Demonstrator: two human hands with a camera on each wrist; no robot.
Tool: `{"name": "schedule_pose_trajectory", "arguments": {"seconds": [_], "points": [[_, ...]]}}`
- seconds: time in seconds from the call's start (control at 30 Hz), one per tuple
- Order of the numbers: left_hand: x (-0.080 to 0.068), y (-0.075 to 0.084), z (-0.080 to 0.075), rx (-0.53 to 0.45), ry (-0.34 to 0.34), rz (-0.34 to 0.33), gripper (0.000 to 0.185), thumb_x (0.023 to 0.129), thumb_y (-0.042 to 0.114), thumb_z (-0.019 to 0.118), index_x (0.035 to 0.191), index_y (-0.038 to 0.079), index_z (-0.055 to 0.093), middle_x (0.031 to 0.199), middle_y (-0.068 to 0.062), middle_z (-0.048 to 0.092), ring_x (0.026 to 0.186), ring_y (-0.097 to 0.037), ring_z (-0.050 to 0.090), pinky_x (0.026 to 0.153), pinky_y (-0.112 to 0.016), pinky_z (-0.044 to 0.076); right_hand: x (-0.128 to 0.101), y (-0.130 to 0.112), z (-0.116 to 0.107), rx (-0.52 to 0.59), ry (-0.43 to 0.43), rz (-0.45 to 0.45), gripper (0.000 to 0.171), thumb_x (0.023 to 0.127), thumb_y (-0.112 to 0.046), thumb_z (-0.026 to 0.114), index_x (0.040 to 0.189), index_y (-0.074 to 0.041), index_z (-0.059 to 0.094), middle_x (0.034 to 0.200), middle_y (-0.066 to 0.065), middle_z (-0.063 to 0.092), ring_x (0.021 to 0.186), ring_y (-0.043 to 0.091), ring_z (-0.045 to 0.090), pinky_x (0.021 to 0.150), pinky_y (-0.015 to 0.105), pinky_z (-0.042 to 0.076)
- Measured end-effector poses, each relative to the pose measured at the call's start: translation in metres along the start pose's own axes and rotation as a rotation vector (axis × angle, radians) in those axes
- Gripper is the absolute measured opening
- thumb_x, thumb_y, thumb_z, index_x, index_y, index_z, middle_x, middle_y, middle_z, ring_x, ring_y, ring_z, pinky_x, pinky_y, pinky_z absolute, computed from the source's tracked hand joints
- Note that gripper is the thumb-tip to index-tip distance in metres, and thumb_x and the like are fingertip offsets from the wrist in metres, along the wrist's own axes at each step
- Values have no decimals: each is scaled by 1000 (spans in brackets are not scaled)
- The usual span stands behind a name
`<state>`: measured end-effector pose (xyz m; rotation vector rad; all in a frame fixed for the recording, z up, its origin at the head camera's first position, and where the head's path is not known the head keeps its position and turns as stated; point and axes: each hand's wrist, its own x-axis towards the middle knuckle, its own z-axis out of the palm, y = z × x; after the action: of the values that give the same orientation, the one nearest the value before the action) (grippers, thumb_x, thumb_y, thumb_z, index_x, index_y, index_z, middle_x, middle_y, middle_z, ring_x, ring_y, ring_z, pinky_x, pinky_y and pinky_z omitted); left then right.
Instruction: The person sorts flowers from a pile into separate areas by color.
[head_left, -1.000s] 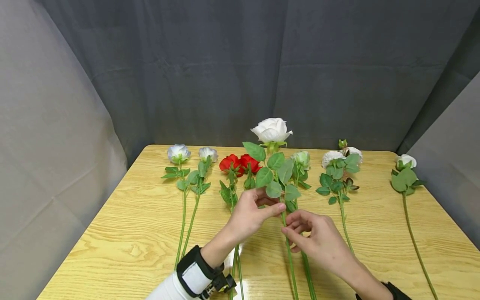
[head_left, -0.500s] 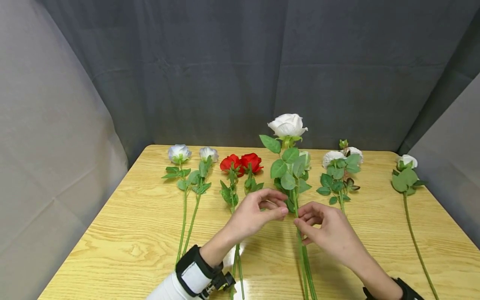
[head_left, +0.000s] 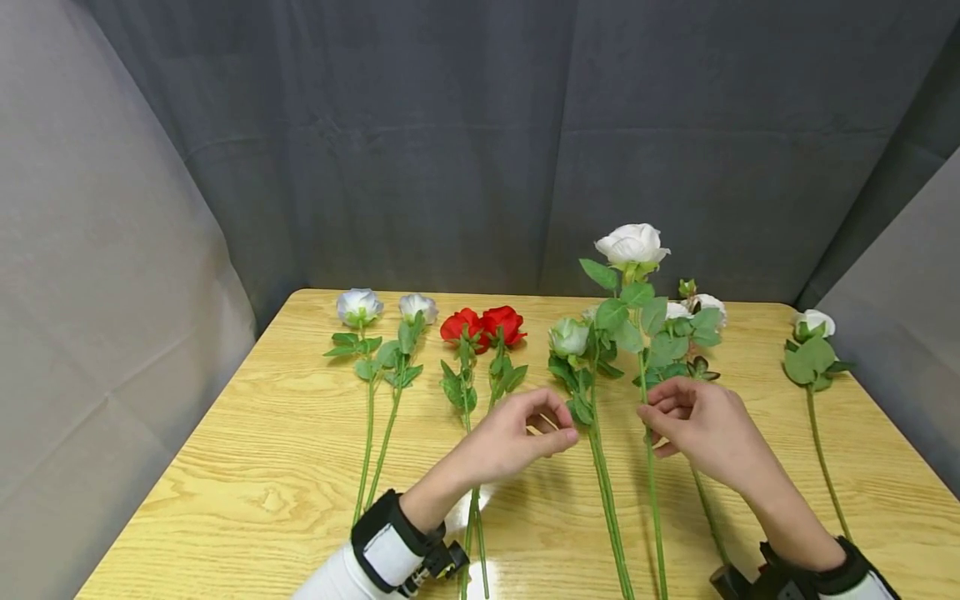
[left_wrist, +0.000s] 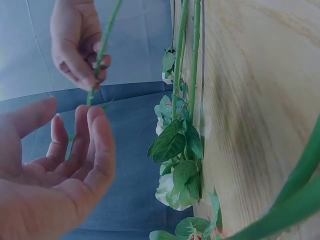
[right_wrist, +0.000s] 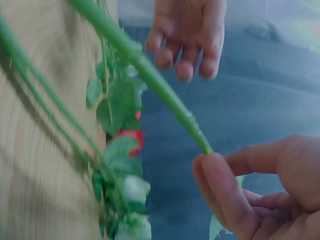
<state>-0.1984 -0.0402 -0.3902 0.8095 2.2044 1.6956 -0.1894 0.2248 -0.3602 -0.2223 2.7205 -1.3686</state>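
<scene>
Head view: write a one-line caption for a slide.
Right hand pinches a white rose by its stem, raised above a wooden table of laid-out flowers, while the left hand hovers empty beside it.

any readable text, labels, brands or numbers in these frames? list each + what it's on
None: no word, label, brand or number shows in any view.
The wristband has a plain white patch, no print visible.
The roses, table and grey backdrop carry no markings.
The white rose held by the right hand has no tag; the left hand holds nothing.
</scene>
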Motion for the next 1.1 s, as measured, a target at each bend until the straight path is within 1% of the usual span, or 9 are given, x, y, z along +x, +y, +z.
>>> {"name": "schedule_pose_trajectory", "arguments": {"seconds": [0.13, 0.27, 0.47, 0.57, 0.67, 0.83, 0.93, 1.03, 1.1], "points": [[0, 0, 0, 29, -12, 3, 8, 99, 14, 71, 104, 11, 66, 99, 3, 68, 84, -10, 66, 73, -26, 56, 7, 13, -10, -73, -6, 2, 28, 99, -11, 68, 114, 12, 61, 91, 12, 66, 69, 23, 69, 60, 34, 60], [-1, 0, 1, 44, -19, -4, 8, 99, 14, 71, 105, 11, 66, 98, 5, 68, 84, -9, 66, 72, -25, 55, 13, 25, -17, -134, -13, 26, 27, 100, -10, 65, 113, 13, 60, 90, 13, 65, 67, 23, 70, 59, 35, 60], [-1, -1, 2, 45, -32, -22, 9, 99, 17, 72, 105, 13, 66, 99, 6, 68, 85, -8, 66, 72, -25, 55, 17, 34, -27, -224, -28, 72, 22, 100, -10, 63, 107, 10, 59, 86, 11, 64, 65, 23, 70, 59, 38, 60], [-2, -2, 3, 46, -35, -25, 9, 99, 18, 72, 105, 14, 66, 99, 6, 69, 85, -8, 66, 72, -25, 55, 20, 39, -33, -297, -22, 67, 18, 99, -10, 63, 101, 8, 60, 83, 9, 65, 63, 21, 70, 58, 37, 57], [-2, -2, 3, 49, -43, -21, 9, 99, 17, 72, 106, 14, 66, 101, 3, 69, 86, -8, 66, 73, -26, 55, 21, 44, -40, -359, -16, 73, 16, 99, -10, 61, 88, 1, 58, 76, 7, 63, 62, 20, 68, 56, 36, 51], [-2, -3, 3, 49, -53, -18, 9, 99, 17, 71, 106, 14, 67, 104, 1, 70, 87, -8, 66, 75, -26, 55, 24, 53, -46, -386, -26, 101, 27, 98, -9, 60, 74, -8, 50, 67, 6, 58, 61, 22, 69, 54, 36, 49], [-1, -3, 3, 66, -57, -14, 9, 99, 18, 71, 106, 14, 67, 103, 3, 70, 87, -8, 66, 74, -25, 55, 26, 57, -47, -389, -44, 122, 31, 98, -8, 59, 71, -9, 46, 65, 6, 57, 61, 23, 71, 55, 36, 51], [-1, -4, 3, 85, -66, -8, 9, 100, 19, 71, 107, 14, 67, 101, 7, 69, 88, -8, 66, 73, -25, 54, 29, 61, -47, -393, -71, 142, 30, 99, -7, 59, 71, -8, 48, 66, 7, 58, 62, 24, 71, 56, 37, 54], [0, -4, 3, 86, -75, -7, 9, 100, 18, 70, 107, 13, 67, 101, 9, 69, 88, -8, 66, 73, -25, 53, 30, 63, -47, -399, -91, 151, 30, 100, -6, 58, 71, -7, 50, 66, 8, 59, 62, 24, 70, 56, 38, 53]]}}
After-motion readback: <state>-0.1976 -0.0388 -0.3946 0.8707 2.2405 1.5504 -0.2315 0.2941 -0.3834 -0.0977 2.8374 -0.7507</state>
